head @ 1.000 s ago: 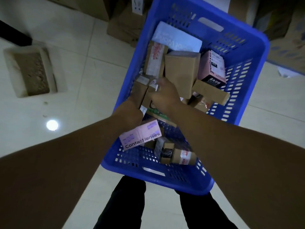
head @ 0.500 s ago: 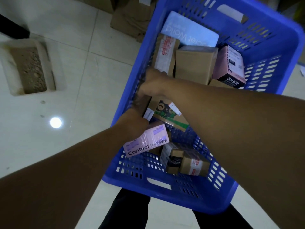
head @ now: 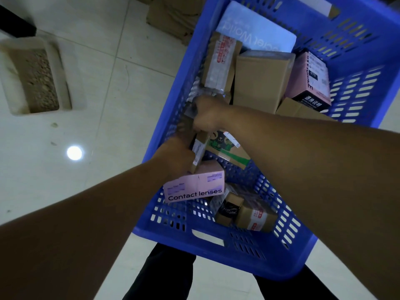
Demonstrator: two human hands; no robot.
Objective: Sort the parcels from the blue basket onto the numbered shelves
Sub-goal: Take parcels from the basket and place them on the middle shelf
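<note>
Picking stage, by the looks of it: a narrow brown parcel (head: 199, 151) is gripped by the left hand (head: 176, 158), low against the left wall of the blue basket (head: 216, 252). The right hand (head: 208, 114) is curled at its top end, but whether anything's actually held there can't be told. Next up, the label probably needs to be read and the parcel lifted clear. No numbered shelves can be seen, tbh. A pale tiled floor (head: 104, 87) is spread all round, with cardboard boxes (head: 173, 16) piled beyond and a gravel-filled tray (head: 36, 81) off left.
</note>
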